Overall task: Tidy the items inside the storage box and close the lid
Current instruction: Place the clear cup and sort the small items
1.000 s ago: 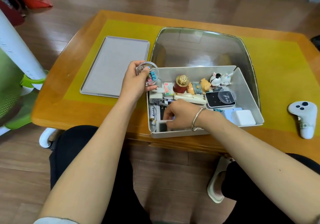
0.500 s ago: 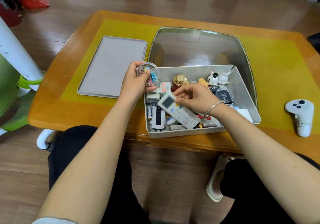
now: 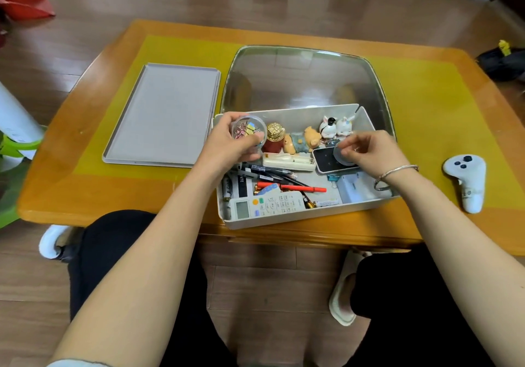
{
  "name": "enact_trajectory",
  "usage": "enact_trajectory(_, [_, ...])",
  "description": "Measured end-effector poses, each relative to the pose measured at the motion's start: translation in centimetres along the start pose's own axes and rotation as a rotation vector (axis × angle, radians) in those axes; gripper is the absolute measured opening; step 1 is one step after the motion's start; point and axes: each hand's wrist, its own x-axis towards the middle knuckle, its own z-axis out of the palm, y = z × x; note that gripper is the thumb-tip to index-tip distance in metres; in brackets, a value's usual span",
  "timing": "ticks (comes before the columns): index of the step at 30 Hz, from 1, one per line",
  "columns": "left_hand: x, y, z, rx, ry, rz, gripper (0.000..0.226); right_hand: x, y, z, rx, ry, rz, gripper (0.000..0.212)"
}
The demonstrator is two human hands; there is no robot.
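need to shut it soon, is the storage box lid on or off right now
Off. The grey lid lies flat on the table, left of the open storage box.

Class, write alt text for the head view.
A seated person's left hand holds a clear tub of clips while the right hand pinches a clear round lid over an open storage box of clutter.

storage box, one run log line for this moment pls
left hand: holds clip jar | right hand: pinches clear lid over storage box | remote: lies along near wall | box lid: off, on table
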Motion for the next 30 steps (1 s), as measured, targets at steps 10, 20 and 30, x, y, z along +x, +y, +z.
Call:
enact_trajectory(10, [0.2,-1.0,2.2,-0.006,-0.145,-0.086,0.017,-0.1,1.5,0.1,-0.31,-0.043,-0.053,0.012])
enact_trajectory(20, [0.2,-1.2,2.5,0.0,-0.183,-0.147,0.017,-0.2,0.2,2.2,-0.567,-0.234,-0.041,0.004])
enact_trajectory(30, [0.5,-1.0,3.2,-0.096,-0.188,-0.187,0.026,0.6,-0.7,0.9,0.039,0.205,-0.186,0.01])
